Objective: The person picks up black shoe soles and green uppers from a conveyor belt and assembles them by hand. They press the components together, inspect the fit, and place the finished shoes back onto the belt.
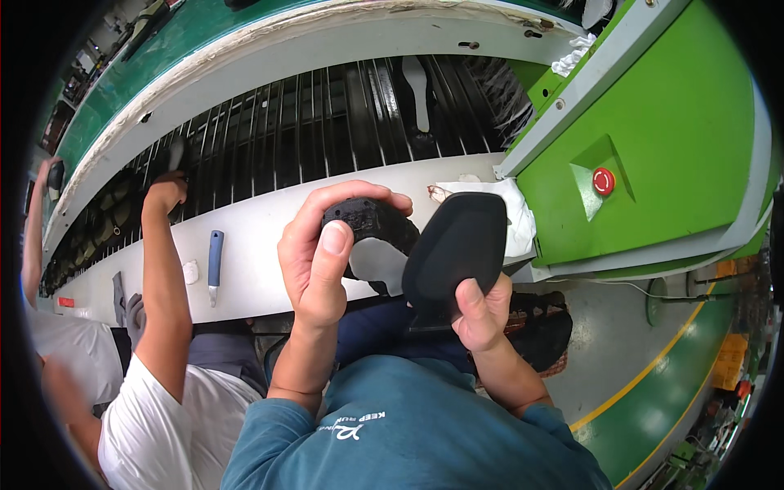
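Note:
My left hand (312, 260) is wrapped round a black shoe upper (371, 219), its thumb pressed on the near edge. The upper's pale grey underside (377, 260) faces up. In my right hand (483, 317) is a smooth black shoe sole (459, 245), gripped by its lower end with the thumb on top. The sole is tilted and stands just right of the upper, covering part of it. Whether the two touch cannot be made out. Both are held above the white ledge (253, 282).
Behind the ledge runs a roller conveyor (286, 131) carrying a grey-bottomed shoe (416, 90). A blue-handled scraper-like tool (215, 257) lies to the left. A co-worker's hand (167, 192) reaches over the rollers. A green machine housing (653, 163) with a red button (603, 181) stands right.

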Available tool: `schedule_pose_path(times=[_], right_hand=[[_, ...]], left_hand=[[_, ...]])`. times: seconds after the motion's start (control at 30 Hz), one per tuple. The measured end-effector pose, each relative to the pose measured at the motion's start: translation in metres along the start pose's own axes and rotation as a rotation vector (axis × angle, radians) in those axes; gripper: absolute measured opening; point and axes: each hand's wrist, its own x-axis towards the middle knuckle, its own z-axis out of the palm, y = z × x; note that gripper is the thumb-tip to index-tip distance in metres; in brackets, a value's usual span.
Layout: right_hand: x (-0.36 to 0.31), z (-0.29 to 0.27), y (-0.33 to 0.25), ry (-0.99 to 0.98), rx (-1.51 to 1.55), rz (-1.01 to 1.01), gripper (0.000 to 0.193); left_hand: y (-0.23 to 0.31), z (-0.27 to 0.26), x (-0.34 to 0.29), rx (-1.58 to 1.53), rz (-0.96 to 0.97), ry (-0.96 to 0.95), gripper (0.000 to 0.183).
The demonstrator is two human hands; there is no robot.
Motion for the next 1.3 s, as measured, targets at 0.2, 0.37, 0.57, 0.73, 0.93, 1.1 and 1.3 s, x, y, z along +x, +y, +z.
schedule_pose_path(times=[0.2, 0.37, 0.57, 0.73, 0.93, 1.1, 1.3], right_hand=[[-0.002, 0.008, -0.003, -0.027, -0.021, -0.004, 0.036], [0.006, 0.020, -0.005, -0.049, -0.073, -0.007, 0.022], [0.016, 0.026, -0.003, -0.093, -0.149, 0.055, 0.028], [0.019, 0.030, -0.006, -0.064, -0.202, 0.047, 0.032], [0.018, 0.029, -0.004, -0.054, -0.209, 0.052, 0.032], [0.019, 0.030, -0.004, -0.044, -0.216, 0.052, 0.032], [0.019, 0.028, -0.002, -0.047, -0.223, 0.056, 0.032]], left_hand=[[-0.011, -0.004, -0.002, 0.183, 0.144, -0.040, 0.040], [-0.011, -0.002, -0.002, 0.206, 0.128, -0.045, 0.046], [-0.014, -0.003, -0.005, 0.027, -0.002, -0.012, 0.084], [-0.017, -0.004, -0.005, -0.139, -0.011, -0.010, 0.116], [-0.017, -0.004, -0.004, -0.121, 0.007, -0.007, 0.119], [-0.016, -0.005, -0.004, -0.132, 0.004, -0.008, 0.120], [-0.012, 0.002, -0.005, -0.130, -0.029, 0.035, 0.115]])
